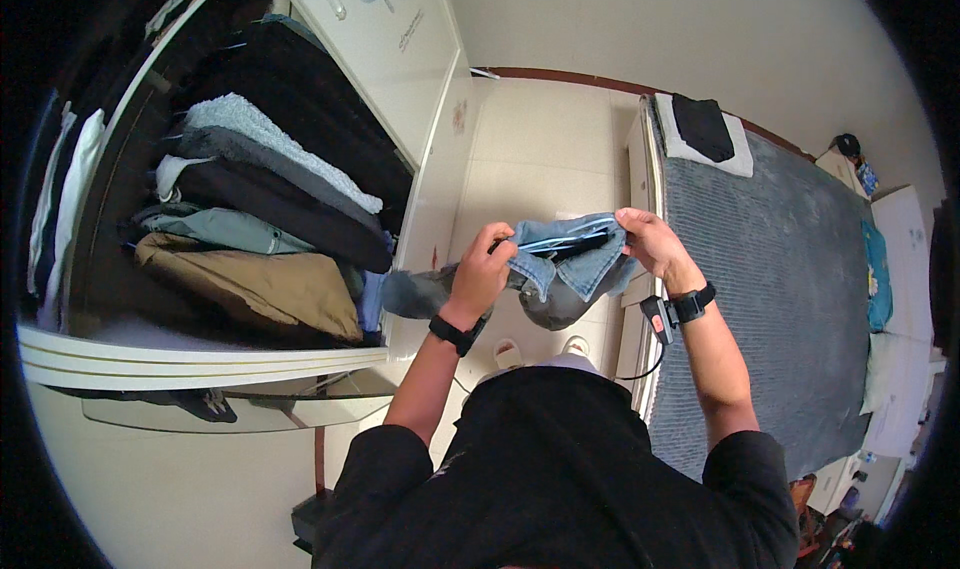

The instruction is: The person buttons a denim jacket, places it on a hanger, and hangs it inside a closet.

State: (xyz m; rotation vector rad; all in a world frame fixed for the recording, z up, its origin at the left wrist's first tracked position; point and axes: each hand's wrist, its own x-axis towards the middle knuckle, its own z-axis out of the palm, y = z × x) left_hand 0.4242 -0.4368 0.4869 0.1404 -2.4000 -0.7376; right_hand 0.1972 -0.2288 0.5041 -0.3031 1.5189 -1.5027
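Observation:
Between my two hands hangs a blue denim jacket [590, 269], its collar turned up toward me. A light-blue clothes hanger [558, 241] shows inside the neck opening. My left hand [484, 274] pinches the left side of the collar, fingers closed. On the opposite side, my right hand [652, 243] grips the collar's edge between thumb and fingers. Darker, faded parts of the jacket drop below the collar on both sides; its lower part is hidden.
To my left stands an open wardrobe [200, 357] packed with hanging clothes, including a tan garment [255, 279]. Its white door [375, 44] is swung open ahead. On my right is a bed with a grey ribbed cover [760, 299]; folded black clothing [703, 127] lies on its far corner.

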